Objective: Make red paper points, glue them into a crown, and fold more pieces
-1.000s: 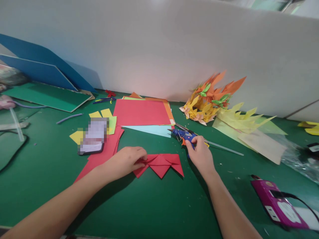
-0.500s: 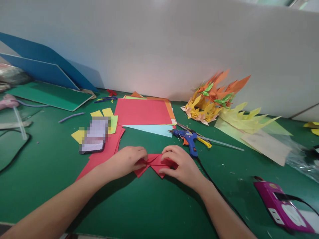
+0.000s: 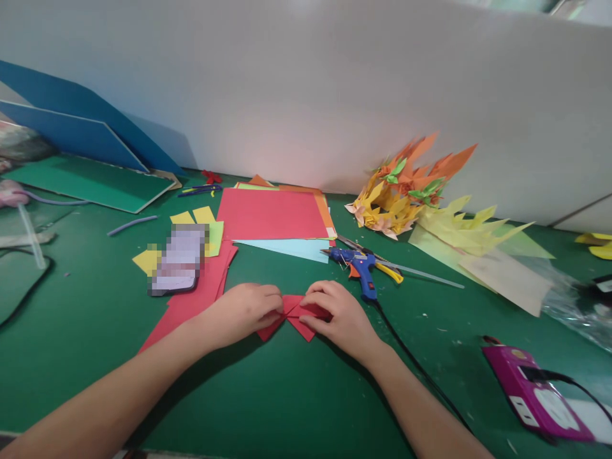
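Note:
Between my hands lies a folded piece of red paper [image 3: 300, 324], with creases meeting near its middle and two pointed corners toward me. My left hand [image 3: 251, 312] grips its left side with fingers curled over the edge. On its right side my right hand [image 3: 337, 315] has thumb and fingers bent around the paper, covering that end. Just left of my left hand are loose red sheets [image 3: 198, 299], partly under a phone [image 3: 176, 258] whose screen is blurred out.
Behind my hands lies a stack of coloured paper topped by a red sheet [image 3: 275, 213]. A blue glue gun [image 3: 361, 268] with its black cord rests to the right, near a paper crown [image 3: 392, 207]. A magenta power strip [image 3: 538, 392] sits at front right.
My right hand has shifted slightly left along the red paper, its fingers nearer the middle. My left hand stays on the left side. The whole view has moved a little.

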Demonstrator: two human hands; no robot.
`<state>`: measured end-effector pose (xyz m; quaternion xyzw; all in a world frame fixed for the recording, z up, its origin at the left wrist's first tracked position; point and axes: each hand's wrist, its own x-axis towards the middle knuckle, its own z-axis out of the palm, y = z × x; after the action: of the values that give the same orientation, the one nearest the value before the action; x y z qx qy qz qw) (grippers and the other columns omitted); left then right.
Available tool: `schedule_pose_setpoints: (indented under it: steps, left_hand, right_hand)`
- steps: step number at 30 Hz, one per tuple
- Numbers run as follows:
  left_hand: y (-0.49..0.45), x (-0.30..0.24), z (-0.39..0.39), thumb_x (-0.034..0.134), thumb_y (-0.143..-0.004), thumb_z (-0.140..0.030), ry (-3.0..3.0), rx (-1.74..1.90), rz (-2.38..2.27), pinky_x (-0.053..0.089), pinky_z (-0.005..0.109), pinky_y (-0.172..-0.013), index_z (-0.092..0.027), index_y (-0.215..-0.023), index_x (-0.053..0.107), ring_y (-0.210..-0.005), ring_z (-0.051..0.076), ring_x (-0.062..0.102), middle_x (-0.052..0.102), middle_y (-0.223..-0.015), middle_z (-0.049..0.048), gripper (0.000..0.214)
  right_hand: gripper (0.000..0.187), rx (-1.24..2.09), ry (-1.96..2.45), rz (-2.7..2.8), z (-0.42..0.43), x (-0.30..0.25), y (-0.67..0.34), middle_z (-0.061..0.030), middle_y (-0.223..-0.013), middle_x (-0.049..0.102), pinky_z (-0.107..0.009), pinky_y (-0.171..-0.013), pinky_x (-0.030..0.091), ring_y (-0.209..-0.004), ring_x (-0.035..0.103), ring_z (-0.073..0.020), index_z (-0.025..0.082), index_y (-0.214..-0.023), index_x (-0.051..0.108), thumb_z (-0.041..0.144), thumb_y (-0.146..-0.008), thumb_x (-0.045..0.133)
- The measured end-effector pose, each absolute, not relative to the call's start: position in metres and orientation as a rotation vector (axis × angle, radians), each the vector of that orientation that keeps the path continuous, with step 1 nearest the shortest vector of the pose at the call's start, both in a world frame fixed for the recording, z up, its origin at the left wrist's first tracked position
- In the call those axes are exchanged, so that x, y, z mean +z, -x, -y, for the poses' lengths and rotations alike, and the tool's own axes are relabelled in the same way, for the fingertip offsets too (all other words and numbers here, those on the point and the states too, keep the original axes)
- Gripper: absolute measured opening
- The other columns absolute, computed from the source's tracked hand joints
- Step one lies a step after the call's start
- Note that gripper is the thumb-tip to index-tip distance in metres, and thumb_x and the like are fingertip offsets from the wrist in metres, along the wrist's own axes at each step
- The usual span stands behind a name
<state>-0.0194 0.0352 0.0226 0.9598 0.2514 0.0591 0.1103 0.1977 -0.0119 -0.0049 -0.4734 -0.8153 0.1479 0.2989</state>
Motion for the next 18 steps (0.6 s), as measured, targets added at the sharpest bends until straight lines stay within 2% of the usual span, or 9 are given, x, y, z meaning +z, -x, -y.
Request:
schedule_pose_setpoints:
  steps: [7,18]
  left_hand:
    - [0.0184,0.0217,-0.0340,0.035,-0.095,-0.018,-2.886,0.217,-0.716,0.040,0.024,-0.058,-0.016,-0.077,0.057,-0.065,0.013,0.057,0.063,-0.079,0.0038,0.028]
    - [0.0175,0.0234,-0.0346,0.042,-0.093,-0.015,-2.928,0.161,-0.687,0.044,0.024,-0.065,-0.016,-0.077,0.060,-0.073,0.015,0.059,0.064,-0.084,0.0048,0.024]
  right_hand:
    - [0.005,0.404,1.283,2.133,0.0116,-0.0049,-0.1966,-0.0056,-0.092,0.062,-0.035,-0.078,0.047,-0.086,0.057,-0.0207,0.021,-0.085,0.064,0.026,-0.082,0.064]
    - [0.009,0.428,1.300,2.125,0.0104,-0.0052,-0.1937,-0.0061,-0.091,0.061,-0.035,-0.077,0.047,-0.086,0.056,-0.0211,0.020,-0.088,0.065,0.021,-0.079,0.067]
